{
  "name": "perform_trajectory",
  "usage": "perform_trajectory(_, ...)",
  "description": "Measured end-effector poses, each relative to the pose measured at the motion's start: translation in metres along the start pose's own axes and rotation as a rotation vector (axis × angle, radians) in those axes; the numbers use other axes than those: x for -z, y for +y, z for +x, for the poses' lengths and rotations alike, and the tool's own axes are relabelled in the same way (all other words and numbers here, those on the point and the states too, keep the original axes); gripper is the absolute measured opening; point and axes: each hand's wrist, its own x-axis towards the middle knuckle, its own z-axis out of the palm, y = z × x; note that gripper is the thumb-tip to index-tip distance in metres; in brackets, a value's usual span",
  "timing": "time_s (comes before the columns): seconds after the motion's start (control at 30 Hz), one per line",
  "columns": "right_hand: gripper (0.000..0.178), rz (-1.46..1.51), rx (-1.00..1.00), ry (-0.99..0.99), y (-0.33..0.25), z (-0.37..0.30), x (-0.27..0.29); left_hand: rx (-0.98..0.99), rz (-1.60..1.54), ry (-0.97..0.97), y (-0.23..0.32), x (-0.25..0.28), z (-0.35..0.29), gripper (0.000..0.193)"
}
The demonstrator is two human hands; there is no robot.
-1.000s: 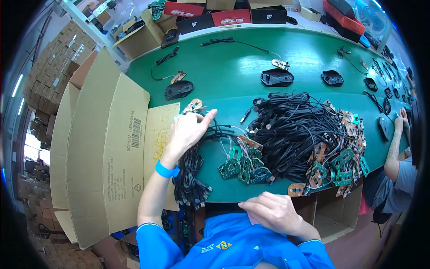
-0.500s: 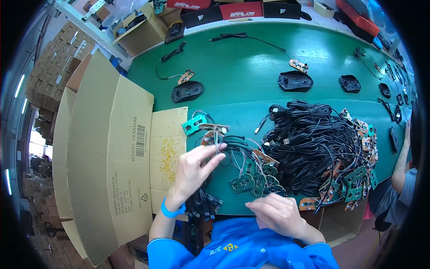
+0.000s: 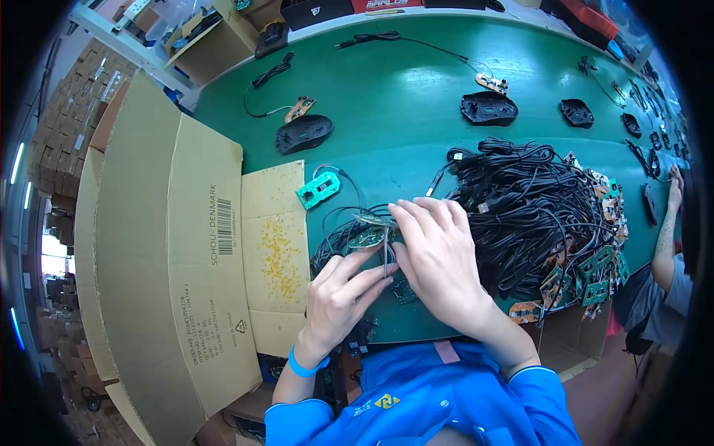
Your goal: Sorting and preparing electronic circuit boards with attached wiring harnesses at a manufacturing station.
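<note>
The left hand (image 3: pixel 338 297) rises from the lower edge, its wrist in a blue band (image 3: pixel 306 363), fingers angled up and rightward; its thumb and fingers pinch a few thin grey wires (image 3: pixel 386 256); the right hand (image 3: pixel 442 260) arches in from the lower right, back upward, fingers pointing to the upper left; the circuit boards (image 3: pixel 370 237) sit between the hands, just above the left fingertips, their right ends at the right fingers (whether these clasp or merely touch, I cannot tell); the cable pile (image 3: pixel 528 215) lies right of the grip, a green board (image 3: pixel 318 191) to its upper left.
</note>
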Motion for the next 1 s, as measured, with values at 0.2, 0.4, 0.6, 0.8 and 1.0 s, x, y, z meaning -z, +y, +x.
perform_trajectory(0.2, 0.039, 0.110, 0.006, -0.042, 0.002, -0.001, -0.011, 0.113, -0.140, -0.036, 0.011, 0.006, -0.003, 0.022)
perform_trajectory(0.4, 0.035, 0.275, 0.127, 0.218, 0.008, -0.004, -0.017, 0.769, -0.806, -0.246, 0.012, 0.025, -0.001, 0.020)
perform_trajectory(0.6, 0.033, 0.270, 0.151, 0.257, 0.011, -0.006, -0.008, 0.740, -1.081, -0.042, 0.004, 0.015, -0.006, 0.025)
perform_trajectory(0.8, 0.031, 0.249, 0.073, 0.249, 0.011, -0.007, -0.006, 0.742, -1.016, -0.020, 0.003, 0.023, -0.005, 0.027)
perform_trajectory(1.0, 0.026, -0.023, 0.034, 0.105, 0.004, 0.029, -0.011, 0.787, -0.627, -0.044, -0.019, 0.044, 0.028, 0.024)
